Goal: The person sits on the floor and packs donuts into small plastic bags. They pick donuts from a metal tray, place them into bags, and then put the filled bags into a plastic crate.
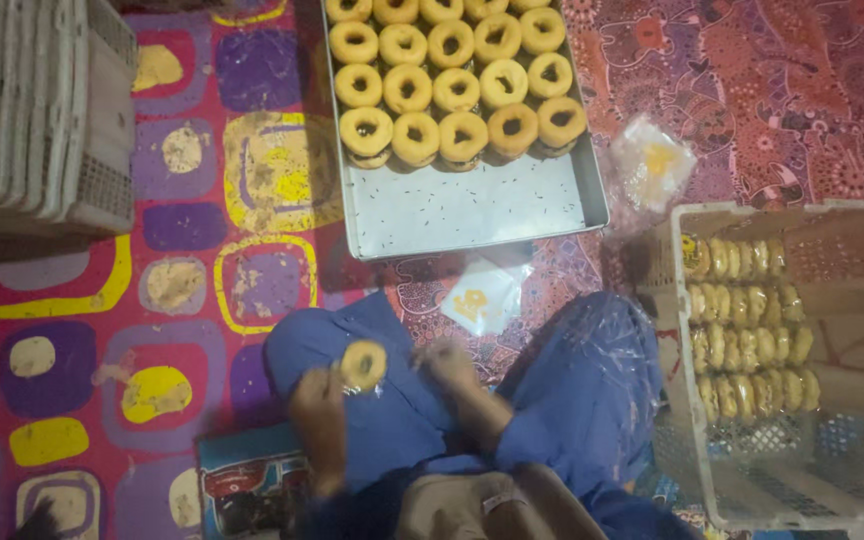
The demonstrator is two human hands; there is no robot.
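Over the lap, above blue trousers (572, 390), one ring-shaped doughnut (363, 364): golden-brown, round, small dark hole at the centre, face turned up toward the camera, slightly blurred. Gripped at its lower left edge by the left hand (318, 400), fingers pinched narrow around the rim. Just to the right, apart from the doughnut, the right hand (449, 362), fingers curled loosely; blurred, so cannot tell whether anything thin sits between them.

Ahead on the floor, a metal baking tray (472, 215), far half packed with rows of the same golden rings (452, 75), near half bare apart from dark specks. Between tray and knees, a clear plastic bag (482, 297) with a yellow mark, lying flat. Another crumpled clear bag (652, 160) just right of the tray. At the right, a pale plastic crate (852, 300) with doughnuts stood on edge in tight rows (747, 325). At the upper left, a stack of pale crates (37, 110). Underneath, a bright mat (152, 300) of pink, purple and yellow rounded squares, and a red patterned cloth (752, 80) further right.
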